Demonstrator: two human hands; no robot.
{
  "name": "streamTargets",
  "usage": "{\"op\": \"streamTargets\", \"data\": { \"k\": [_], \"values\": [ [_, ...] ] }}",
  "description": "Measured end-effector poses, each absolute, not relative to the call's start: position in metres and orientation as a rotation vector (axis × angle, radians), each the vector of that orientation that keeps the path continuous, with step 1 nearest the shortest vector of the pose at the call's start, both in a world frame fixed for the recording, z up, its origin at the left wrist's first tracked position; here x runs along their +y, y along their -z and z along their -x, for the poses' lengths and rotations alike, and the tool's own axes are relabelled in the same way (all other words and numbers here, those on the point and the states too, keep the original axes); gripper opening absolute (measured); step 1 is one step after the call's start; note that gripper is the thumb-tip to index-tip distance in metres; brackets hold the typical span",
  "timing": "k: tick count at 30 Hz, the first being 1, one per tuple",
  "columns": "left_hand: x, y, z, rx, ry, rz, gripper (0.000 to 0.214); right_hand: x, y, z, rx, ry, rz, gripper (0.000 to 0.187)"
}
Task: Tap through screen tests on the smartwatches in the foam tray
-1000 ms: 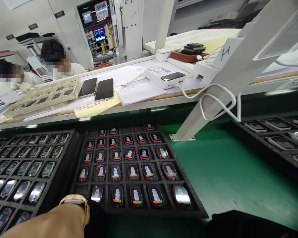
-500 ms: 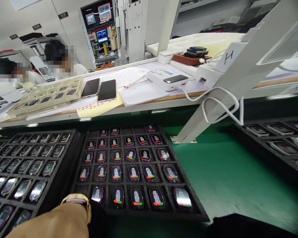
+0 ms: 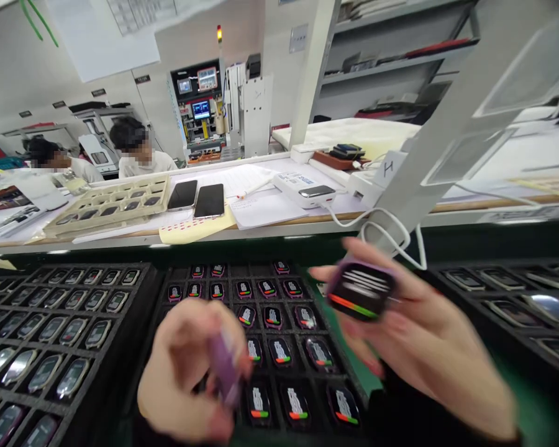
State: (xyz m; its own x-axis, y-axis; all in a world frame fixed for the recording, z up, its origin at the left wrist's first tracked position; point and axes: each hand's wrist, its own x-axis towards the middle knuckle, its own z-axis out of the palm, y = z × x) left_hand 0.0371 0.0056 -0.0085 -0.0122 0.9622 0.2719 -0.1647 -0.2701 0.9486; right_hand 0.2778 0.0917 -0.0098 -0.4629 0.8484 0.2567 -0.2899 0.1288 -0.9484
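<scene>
Left hand: a purple watch, blurred and turned edge-on, is clamped over the near left corner of the middle foam tray.
Right hand: apart from the left; a lit watch is gripped past the tray's right edge.
Bench: seen beyond the tray's far edge.
Middle foam tray: other watches are seated in its compartments.
Phones: two are laid near the bench's front edge.

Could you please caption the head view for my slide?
Left hand holds a blurred purple device, right hand a lit watch, near a divided tray of watches.
</scene>
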Motion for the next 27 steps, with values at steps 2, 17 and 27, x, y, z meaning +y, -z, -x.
{"op": "streamTargets", "data": {
  "k": [2, 17, 27],
  "values": [
    [0.017, 0.001, -0.044, 0.918, -1.455, -1.322, 0.051, 0.105, 0.006, -0.259, -1.443, -1.580, 0.515, 0.056],
    [0.051, 0.010, -0.063, 1.069, -1.427, -1.396, 0.028, 0.121, 0.011, -0.233, -1.440, -1.561, 0.608, 0.052],
    [0.057, 0.013, -0.063, 1.077, -1.486, -1.412, 0.033, 0.130, 0.019, -0.236, -1.486, -1.556, 0.689, 0.055]
  ]
}}
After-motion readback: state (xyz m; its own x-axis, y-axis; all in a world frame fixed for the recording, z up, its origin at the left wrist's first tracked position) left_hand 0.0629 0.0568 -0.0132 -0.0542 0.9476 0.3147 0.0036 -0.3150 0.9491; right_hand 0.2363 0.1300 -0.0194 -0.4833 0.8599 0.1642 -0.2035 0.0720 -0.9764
